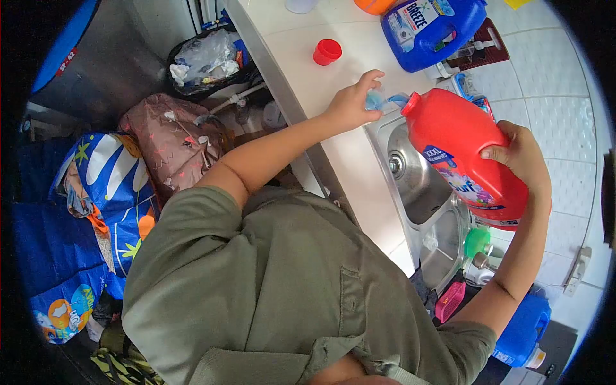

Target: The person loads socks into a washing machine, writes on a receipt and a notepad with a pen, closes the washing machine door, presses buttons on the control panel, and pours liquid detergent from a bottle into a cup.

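Observation:
My right hand (520, 154) is closed round the handle side of a large red detergent jug (468, 147). The jug is tipped on its side above the sink, its mouth pointing left. Blue liquid (398, 101) shows at the mouth, between it and a small clear cup (374, 99). My left hand (353, 104) holds that cup between thumb and fingers, close to the jug's mouth, over the counter edge of the sink. Bluish liquid shows in the cup. A red cap (327, 52) stands on the counter beyond my left hand.
A blue Breeze jug (430, 32) stands at the back of the white counter (289, 58). Below my right arm is a steel double sink (417, 186) with a green item (477, 242) beside it. Bags (176, 141) and a lined bin (212, 58) are at the left.

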The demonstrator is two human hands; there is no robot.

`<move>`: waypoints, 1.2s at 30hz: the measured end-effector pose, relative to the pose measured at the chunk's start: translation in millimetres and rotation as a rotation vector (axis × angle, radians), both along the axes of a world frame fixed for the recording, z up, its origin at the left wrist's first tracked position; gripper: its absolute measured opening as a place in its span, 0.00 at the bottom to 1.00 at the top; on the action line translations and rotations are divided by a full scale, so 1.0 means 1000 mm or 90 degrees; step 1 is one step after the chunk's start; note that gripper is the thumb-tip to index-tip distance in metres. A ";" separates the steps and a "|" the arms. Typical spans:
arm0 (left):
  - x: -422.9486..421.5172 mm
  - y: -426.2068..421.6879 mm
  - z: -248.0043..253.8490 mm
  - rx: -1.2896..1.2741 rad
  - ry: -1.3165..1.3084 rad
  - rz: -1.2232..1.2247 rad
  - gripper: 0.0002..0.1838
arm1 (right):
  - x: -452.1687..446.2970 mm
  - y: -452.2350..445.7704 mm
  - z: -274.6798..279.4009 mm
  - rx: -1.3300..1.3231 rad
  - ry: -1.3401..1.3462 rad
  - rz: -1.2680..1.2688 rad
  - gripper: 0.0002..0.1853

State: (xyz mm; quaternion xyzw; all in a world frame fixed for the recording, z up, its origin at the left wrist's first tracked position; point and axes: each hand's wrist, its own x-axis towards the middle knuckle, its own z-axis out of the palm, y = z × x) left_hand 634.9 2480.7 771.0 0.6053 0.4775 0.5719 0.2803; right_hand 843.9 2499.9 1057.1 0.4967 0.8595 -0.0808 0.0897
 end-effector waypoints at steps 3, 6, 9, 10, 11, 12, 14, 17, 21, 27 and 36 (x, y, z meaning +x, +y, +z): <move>0.001 0.003 -0.007 0.059 0.014 0.026 0.41 | -0.003 -0.002 0.000 0.001 -0.021 -0.006 0.26; 0.001 0.002 -0.006 0.041 0.003 0.015 0.41 | -0.001 -0.002 0.000 -0.006 -0.008 -0.012 0.26; 0.000 0.000 -0.002 0.023 -0.008 0.009 0.42 | 0.000 -0.002 -0.001 0.012 0.008 0.008 0.26; 0.000 0.001 -0.002 0.019 -0.005 0.011 0.42 | -0.001 -0.002 0.000 0.015 0.001 0.009 0.26; 0.000 0.001 -0.001 0.015 -0.002 0.014 0.42 | -0.002 -0.003 0.000 0.019 -0.006 0.010 0.26; -0.001 0.001 -0.001 0.015 -0.002 0.015 0.42 | -0.001 -0.002 0.001 0.020 -0.005 0.011 0.26; 0.000 0.000 0.000 0.010 0.000 0.020 0.42 | 0.001 0.001 0.001 0.007 -0.014 0.009 0.26; -0.001 -0.004 0.008 -0.033 -0.001 0.010 0.41 | 0.004 0.001 -0.001 0.012 0.009 0.017 0.26; -0.001 -0.003 0.006 -0.017 -0.004 0.005 0.41 | 0.005 0.001 -0.001 0.012 0.016 -0.001 0.26; 0.000 -0.004 0.006 -0.023 -0.011 0.006 0.41 | 0.008 0.003 -0.002 -0.006 0.027 -0.005 0.26; 0.001 -0.002 0.003 0.004 -0.016 0.006 0.40 | 0.008 0.003 -0.001 0.003 0.020 0.005 0.26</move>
